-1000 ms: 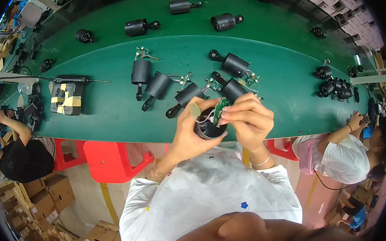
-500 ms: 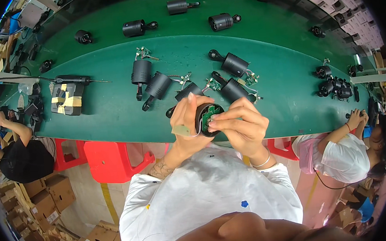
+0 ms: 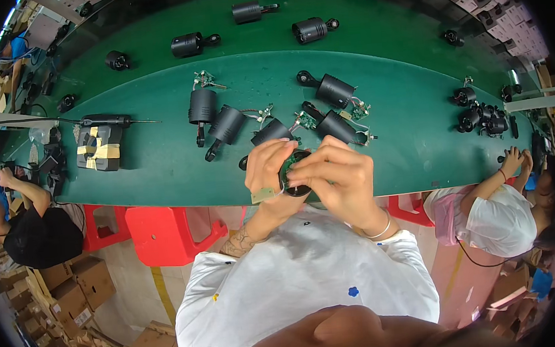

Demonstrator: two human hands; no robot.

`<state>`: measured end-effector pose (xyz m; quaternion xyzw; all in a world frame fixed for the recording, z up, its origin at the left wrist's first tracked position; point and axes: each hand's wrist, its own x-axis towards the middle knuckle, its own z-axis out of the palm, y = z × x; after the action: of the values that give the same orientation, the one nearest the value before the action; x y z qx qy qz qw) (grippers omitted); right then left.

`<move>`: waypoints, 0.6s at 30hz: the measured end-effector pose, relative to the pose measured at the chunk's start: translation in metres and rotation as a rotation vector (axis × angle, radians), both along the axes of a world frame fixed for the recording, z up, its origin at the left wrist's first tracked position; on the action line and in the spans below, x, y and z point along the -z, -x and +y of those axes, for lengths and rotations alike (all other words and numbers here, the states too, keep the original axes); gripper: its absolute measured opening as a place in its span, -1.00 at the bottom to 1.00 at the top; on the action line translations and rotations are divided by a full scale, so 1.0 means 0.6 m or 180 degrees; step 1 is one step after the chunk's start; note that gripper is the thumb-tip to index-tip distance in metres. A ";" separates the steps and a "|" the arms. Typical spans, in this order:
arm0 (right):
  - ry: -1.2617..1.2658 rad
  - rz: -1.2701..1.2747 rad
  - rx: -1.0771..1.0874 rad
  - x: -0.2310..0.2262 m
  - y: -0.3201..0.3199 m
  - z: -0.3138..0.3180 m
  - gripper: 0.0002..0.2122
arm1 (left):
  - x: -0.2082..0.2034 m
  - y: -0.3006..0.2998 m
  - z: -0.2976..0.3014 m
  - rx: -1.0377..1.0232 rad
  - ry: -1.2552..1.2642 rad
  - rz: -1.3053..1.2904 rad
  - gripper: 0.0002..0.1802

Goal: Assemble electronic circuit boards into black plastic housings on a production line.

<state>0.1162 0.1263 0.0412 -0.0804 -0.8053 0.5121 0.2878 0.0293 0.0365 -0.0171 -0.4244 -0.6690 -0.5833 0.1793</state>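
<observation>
My left hand is closed around a black cylindrical housing, holding its open end up. Inside the opening a green circuit board shows in part. The fingers of my right hand are pinched together at the opening and touch the board; they cover much of it. A small pale board on a wire hangs outside the housing, against my left hand. Just beyond my hands lie several similar black housings, with green circuit boards hanging out on wires.
An electric screwdriver rests on a taped black block at the left. More housings lie on the far green strip, and a cluster sits at the right. Red stools stand by the table; a person works at each side.
My right hand has moved left and over the opening, now covering more of the circuit board. The housings on the far strip have shifted slightly left.
</observation>
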 end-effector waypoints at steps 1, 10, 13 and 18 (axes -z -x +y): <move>0.0152 -0.0124 -0.0026 0.001 0.001 0.003 -0.82 | 0.000 0.000 -0.001 0.0060 0.0067 -0.0054 -0.43; -0.0642 0.0338 0.0479 0.038 0.009 -0.015 -0.83 | 0.002 0.009 0.002 -0.0058 0.0236 -0.0097 -0.48; -0.0778 0.0428 0.0747 0.032 0.013 -0.015 -0.78 | 0.003 0.012 -0.002 -0.0054 0.0201 -0.0030 -0.48; -0.0150 0.0165 0.0846 0.010 0.020 -0.002 -0.66 | 0.002 0.011 -0.004 0.0068 0.0149 -0.0104 -0.38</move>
<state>0.1040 0.1250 0.0353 -0.1662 -0.7916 0.4524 0.3756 0.0229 0.0341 -0.0185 -0.4260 -0.6807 -0.5762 0.1522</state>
